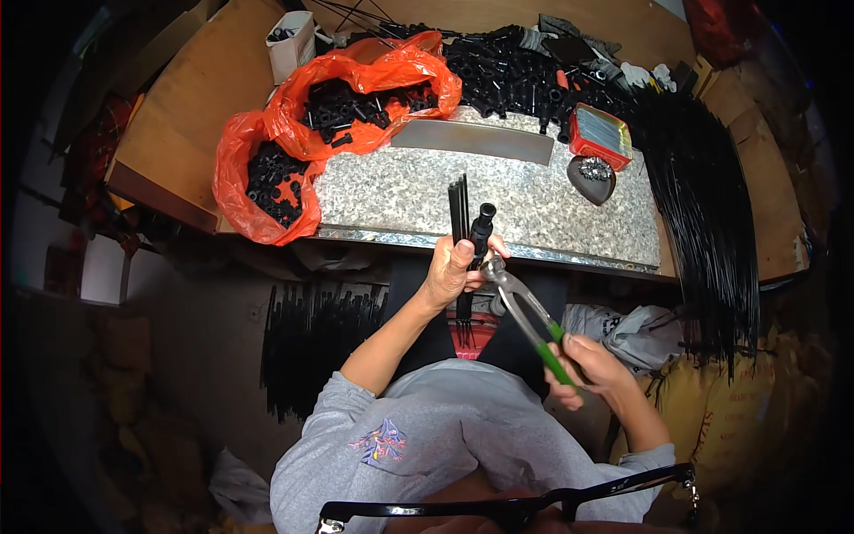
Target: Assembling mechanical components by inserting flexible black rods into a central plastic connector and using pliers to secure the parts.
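Note:
My left hand grips a bundle of thin black rods together with a short black plastic tube piece, held upright just in front of the stone slab's edge. My right hand squeezes the green handles of a pair of pliers. The pliers' metal jaws reach up to the bundle, right beside my left thumb, and touch the black piece there.
A speckled stone slab lies on a wooden table, with a flat metal bar on it. Two orange plastic bags hold black plastic parts. A red box, a dark bowl and long black rods sit right.

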`<state>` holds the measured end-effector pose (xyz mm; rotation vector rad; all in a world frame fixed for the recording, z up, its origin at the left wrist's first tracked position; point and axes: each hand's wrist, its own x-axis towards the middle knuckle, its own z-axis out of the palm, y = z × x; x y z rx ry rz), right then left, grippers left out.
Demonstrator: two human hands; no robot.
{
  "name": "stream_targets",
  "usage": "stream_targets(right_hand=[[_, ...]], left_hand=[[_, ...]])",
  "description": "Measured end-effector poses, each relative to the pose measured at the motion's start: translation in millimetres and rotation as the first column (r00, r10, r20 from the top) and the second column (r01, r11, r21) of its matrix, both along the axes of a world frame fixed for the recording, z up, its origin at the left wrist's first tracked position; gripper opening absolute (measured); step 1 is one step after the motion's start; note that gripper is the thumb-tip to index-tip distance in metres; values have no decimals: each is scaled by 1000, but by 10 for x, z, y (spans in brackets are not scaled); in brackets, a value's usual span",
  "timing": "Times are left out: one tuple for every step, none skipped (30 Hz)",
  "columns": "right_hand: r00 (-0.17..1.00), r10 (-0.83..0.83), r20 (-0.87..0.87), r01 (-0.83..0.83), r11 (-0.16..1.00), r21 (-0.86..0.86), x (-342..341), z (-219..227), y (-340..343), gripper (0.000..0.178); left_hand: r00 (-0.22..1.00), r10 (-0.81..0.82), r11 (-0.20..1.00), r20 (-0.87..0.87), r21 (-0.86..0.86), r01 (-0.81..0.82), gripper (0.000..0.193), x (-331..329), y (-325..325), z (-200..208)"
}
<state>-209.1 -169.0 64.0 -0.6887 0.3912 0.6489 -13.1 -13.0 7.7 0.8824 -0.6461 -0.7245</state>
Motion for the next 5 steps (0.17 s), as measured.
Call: stream_targets(right_hand=[[1000,-10,-5,10,1000,-5,-5,-34,-35,42],[977,112,180,-94,990,-106,54,-53,-84,42],[903,253,348,-183,958,-223,149,-36,-107,43],[911,319,260,-174,872,-457,207,140,-100,48],[920,355,166,-149,709,-689,241,236,-88,52]], left_hand=[[1000,-11,1000,-6,4,11,72,-4,-26,19],[1000,-4,1000,-21,15,4,71,3,-35,20],[999,12,1000,-35,27,-11,71,14,-15,20],[999,11,999,-44,39,-9,72,29,8,7],[999,11,999,-51,49,-9,73,47,39,-17]])
